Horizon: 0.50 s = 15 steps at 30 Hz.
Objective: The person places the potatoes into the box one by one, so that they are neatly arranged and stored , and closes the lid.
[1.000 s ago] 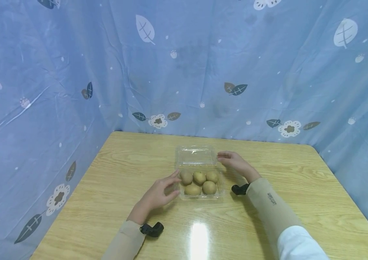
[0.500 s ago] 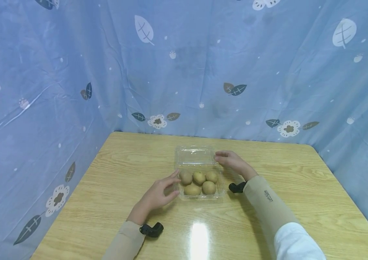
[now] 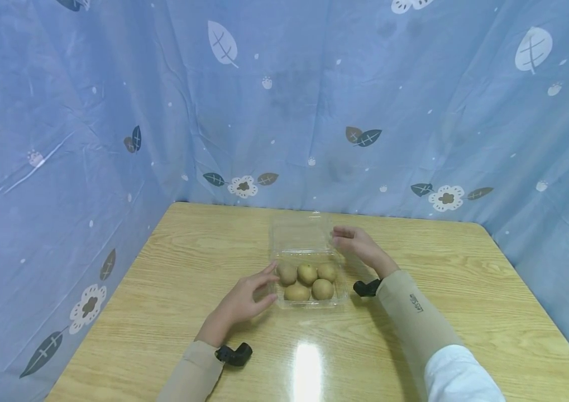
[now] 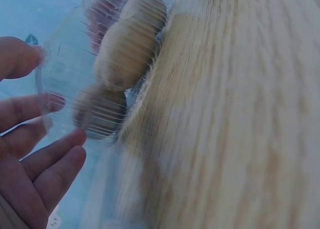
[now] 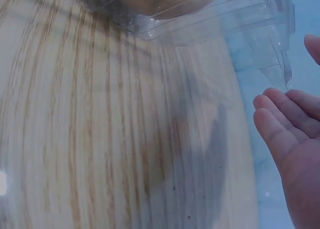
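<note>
A clear plastic clamshell box (image 3: pixel 309 305) sits mid-table, holding several round and oval yellowish-brown fruits (image 3: pixel 323 289). Its hinged lid (image 3: pixel 300 233) stands raised at the back. My left hand (image 3: pixel 241 298) is at the box's left side, thumb and fingers spread along the rim; in the left wrist view, the fingertips (image 4: pixel 76 138) lie right at the clear wall. Beside the lid's right edge is my right hand (image 3: pixel 359 245). Its extended fingertips (image 5: pixel 265 101) meet the lid's corner in the right wrist view, with the thumb held apart.
The wooden table (image 3: pixel 163 312) has a rounded back edge. Blue curtains (image 3: pixel 314 100) with leaf and flower prints hang behind it and along both sides. A black wrist camera (image 3: pixel 234 354) is strapped to my left wrist, another camera (image 3: pixel 367 288) to my right.
The lid has tipped up, its far edge now higher in the head view. My right hand has shifted slightly left and up along with it. The left hand has stayed at the box.
</note>
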Motion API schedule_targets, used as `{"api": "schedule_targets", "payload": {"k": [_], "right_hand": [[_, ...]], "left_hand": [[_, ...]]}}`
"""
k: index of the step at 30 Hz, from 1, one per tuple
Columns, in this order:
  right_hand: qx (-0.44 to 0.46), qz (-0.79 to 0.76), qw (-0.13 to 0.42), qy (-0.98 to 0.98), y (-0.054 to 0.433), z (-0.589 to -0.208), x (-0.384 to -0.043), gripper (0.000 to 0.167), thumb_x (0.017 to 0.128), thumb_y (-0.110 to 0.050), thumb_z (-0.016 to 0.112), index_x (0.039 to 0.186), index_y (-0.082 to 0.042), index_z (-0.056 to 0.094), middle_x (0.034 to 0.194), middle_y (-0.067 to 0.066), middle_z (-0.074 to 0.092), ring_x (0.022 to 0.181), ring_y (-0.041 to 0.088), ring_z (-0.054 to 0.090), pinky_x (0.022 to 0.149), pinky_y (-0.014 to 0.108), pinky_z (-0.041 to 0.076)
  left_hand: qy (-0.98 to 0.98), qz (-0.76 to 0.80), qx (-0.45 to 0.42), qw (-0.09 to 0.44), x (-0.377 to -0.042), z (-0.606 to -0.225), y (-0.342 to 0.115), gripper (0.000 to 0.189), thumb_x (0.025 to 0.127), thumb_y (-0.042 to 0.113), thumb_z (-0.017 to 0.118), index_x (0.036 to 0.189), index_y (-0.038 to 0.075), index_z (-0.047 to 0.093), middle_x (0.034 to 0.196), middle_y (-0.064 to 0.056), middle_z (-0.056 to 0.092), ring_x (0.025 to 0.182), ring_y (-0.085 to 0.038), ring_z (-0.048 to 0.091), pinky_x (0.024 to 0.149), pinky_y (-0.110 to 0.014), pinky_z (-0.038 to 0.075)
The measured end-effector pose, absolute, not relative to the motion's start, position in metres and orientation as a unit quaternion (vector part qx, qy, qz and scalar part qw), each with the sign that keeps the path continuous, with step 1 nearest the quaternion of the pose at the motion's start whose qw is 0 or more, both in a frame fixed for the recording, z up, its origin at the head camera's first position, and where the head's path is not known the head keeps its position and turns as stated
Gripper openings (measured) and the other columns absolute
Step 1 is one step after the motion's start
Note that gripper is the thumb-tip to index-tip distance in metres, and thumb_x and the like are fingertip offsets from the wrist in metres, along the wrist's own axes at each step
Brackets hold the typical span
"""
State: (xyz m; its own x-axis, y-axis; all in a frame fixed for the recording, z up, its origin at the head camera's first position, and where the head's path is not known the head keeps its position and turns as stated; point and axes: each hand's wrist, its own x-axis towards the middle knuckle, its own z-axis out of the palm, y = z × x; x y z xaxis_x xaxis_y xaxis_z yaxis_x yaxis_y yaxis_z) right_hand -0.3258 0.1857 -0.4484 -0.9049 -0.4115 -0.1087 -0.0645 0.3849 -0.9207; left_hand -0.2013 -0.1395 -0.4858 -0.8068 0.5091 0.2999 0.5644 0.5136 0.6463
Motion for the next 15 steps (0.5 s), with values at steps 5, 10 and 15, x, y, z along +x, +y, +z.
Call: {"api": "schedule_targets", "payload": {"k": [5,10,15], "right_hand": [[-0.145,-0.543,0.144,0.815,0.1847,-0.4463,-0.3268,0.056,0.097,-0.018,0.053,0.144,0.004,0.032,0.145,0.022,0.041,0.134,0.038,0.039,0.114,0.050,0.031],[-0.149,-0.548,0.131,0.813,0.1856,-0.4447,-0.3257,0.055,0.096,-0.015,0.053,0.144,0.004,0.033,0.145,0.024,0.040,0.133,0.039,0.040,0.113,0.050,0.032],[-0.168,-0.561,0.121,0.801,0.1862,-0.4410,-0.3236,0.054,0.096,-0.012,0.052,0.143,0.005,0.032,0.144,0.026,0.039,0.133,0.040,0.039,0.113,0.051,0.032]], "left_hand": [[-0.866,-0.388,-0.312,0.034,-0.2015,-0.4852,-0.1392,0.040,0.092,0.026,0.060,0.126,0.005,0.058,0.152,-0.013,0.032,0.125,-0.029,0.052,0.099,-0.036,0.050],[-0.866,-0.389,-0.312,0.034,-0.2009,-0.4847,-0.1389,0.041,0.092,0.028,0.060,0.126,0.005,0.058,0.152,-0.012,0.031,0.126,-0.029,0.051,0.100,-0.036,0.049],[-0.868,-0.385,-0.310,0.039,-0.2006,-0.4850,-0.1389,0.041,0.092,0.030,0.060,0.126,0.006,0.058,0.152,-0.012,0.032,0.125,-0.029,0.052,0.100,-0.036,0.048]]}}
